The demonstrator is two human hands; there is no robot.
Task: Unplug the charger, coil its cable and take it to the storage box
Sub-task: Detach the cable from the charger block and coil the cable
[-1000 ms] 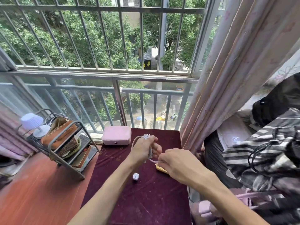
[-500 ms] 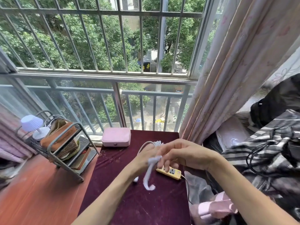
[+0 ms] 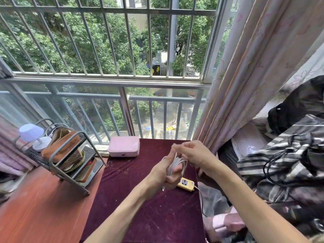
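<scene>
Item: white cable point(image 3: 175, 164), coiled in loops, held mid-air over maroon surface point(image 3: 157, 216).
L hand point(image 3: 164, 175): grip clenched round lower part of loops.
R hand point(image 3: 195, 155), 1 o'clock of L: grip pinching a strand at coil top.
Yellow power strip point(image 3: 185, 184): on surface, 4 o'clock of L hand.
Pink box point(image 3: 124, 146): surface far edge, 11 o'clock.
Wire rack point(image 3: 70, 155) w/ lamp point(image 3: 31, 133): 9 o'clock.

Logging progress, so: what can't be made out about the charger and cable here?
Head view:
- Charger plug: unseen, possibly behind the left hand.
- Loop count of the cable: blurred, partly inside that hand.
- Grip of the right hand on the cable end: blurred.
- Near end of the yellow power strip: behind the left hand.
</scene>
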